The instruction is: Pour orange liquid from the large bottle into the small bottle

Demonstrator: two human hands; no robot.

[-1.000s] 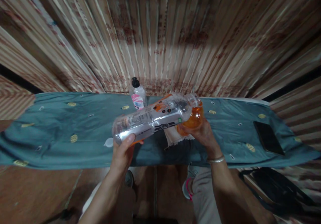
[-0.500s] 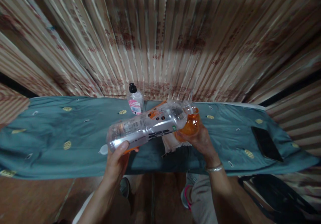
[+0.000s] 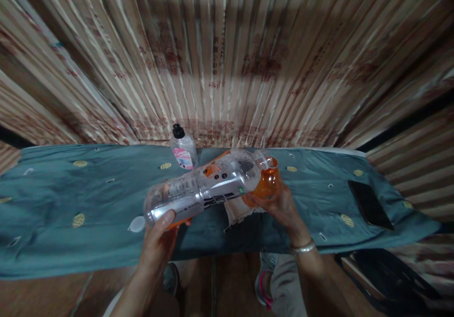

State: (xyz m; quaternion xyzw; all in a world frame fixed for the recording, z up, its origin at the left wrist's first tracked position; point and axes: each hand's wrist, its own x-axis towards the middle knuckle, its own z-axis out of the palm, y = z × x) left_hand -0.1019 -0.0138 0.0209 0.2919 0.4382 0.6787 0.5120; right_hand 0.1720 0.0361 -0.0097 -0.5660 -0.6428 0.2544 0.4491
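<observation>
1. The tabletop, draped in teal cloth with yellow motifs, stretches across the lower half of the frame.
2. The clear bottle, at the centre of the frame, is see-through plastic with a silvery label bearing dark print, an orange drawing and a small green patch. It lies tilted: its long axis climbs gently from lower left to right, base toward the left edge, neck pointing right. The left hand grips it near the base, thumb on top.
3. The orange bottle, right of centre, is translucent and glossy. Its mouth faces up, just by the clear neck; whether the two touch, I cannot tell. Its axis is roughly upright in the frame. The right hand grasps its body, covering part of it.
4. A black-topped bottle with a pink label stands behind, left of centre.
5. A whitish lid lies lower left.
</observation>
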